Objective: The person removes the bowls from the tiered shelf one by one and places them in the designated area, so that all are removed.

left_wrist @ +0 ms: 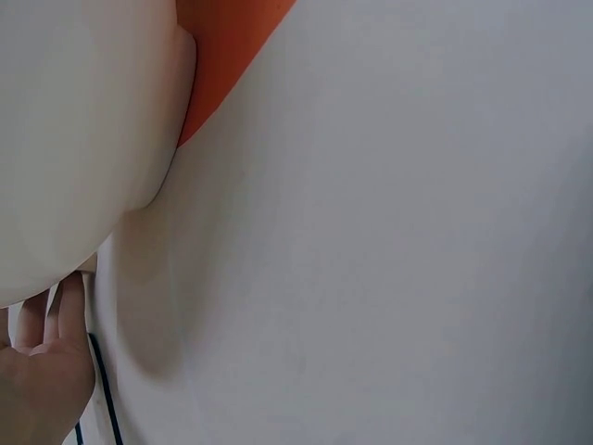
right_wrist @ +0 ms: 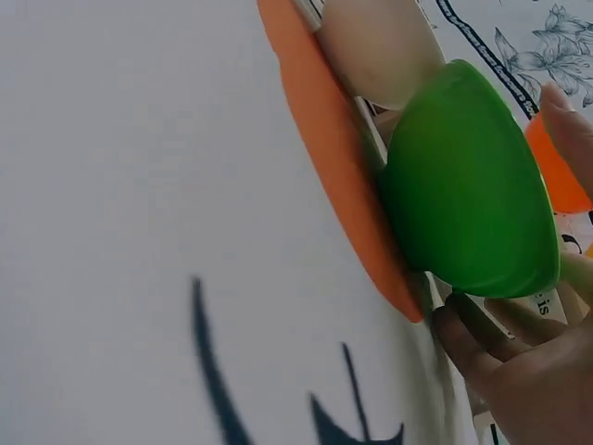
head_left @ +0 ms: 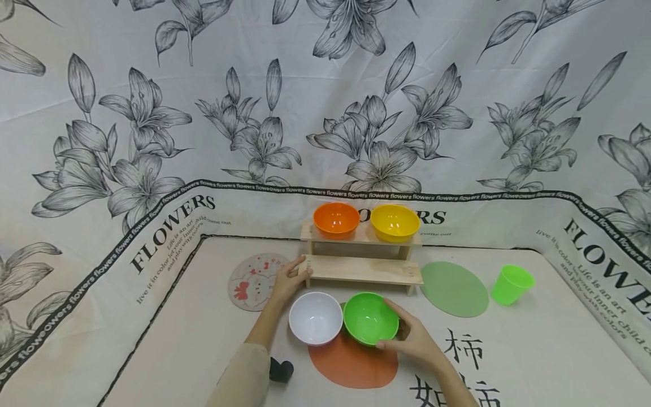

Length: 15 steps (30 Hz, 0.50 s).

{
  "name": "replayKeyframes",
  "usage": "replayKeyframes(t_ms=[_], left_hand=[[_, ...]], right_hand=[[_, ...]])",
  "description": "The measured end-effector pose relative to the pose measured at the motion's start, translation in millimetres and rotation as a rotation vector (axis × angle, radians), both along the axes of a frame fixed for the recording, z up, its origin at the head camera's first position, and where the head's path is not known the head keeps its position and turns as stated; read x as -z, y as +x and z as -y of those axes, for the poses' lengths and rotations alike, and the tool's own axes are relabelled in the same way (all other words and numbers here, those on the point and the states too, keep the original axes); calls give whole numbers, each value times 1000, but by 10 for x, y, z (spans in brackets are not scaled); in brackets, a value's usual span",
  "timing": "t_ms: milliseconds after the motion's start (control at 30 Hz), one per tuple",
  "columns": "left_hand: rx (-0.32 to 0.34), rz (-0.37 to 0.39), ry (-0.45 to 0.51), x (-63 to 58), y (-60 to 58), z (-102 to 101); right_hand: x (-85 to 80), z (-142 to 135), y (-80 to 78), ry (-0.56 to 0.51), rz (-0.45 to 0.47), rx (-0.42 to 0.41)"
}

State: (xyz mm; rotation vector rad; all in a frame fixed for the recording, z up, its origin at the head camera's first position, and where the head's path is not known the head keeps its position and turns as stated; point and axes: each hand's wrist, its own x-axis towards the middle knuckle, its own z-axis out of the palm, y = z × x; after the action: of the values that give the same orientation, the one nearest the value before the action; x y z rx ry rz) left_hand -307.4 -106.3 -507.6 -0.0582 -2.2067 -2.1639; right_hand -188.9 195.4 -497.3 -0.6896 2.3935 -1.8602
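Note:
A small two-tier wooden shelf (head_left: pixel 363 270) stands at the back of the table, and my left hand (head_left: pixel 289 278) holds the left end of its lower board. In the left wrist view that hand (left_wrist: pixel 46 366) is partly hidden behind the white bowl (left_wrist: pixel 74 120). My right hand (head_left: pixel 414 339) grips the right side of a green bowl (head_left: pixel 370 319), thumb near the front and fingers at the far side. The white bowl (head_left: pixel 315 319) sits just left of the green one. Both bowls are over an orange round mat (head_left: pixel 356 367); the green bowl (right_wrist: pixel 473 185) appears upright.
An orange bowl (head_left: pixel 336 220) and a yellow bowl (head_left: pixel 395 223) stand on the upper board. Right of the shelf lie a green round mat (head_left: pixel 455 289) and a green cup (head_left: pixel 511 285). A patterned round mat (head_left: pixel 249 285) is at left, with a black object (head_left: pixel 281 370) near the left forearm.

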Motion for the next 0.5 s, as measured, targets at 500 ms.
replayKeyframes(t_ms=[500], left_hand=[[57,-9,46,-224,138,9]], right_hand=[[-527,-279,-472,-38,-121,278]])
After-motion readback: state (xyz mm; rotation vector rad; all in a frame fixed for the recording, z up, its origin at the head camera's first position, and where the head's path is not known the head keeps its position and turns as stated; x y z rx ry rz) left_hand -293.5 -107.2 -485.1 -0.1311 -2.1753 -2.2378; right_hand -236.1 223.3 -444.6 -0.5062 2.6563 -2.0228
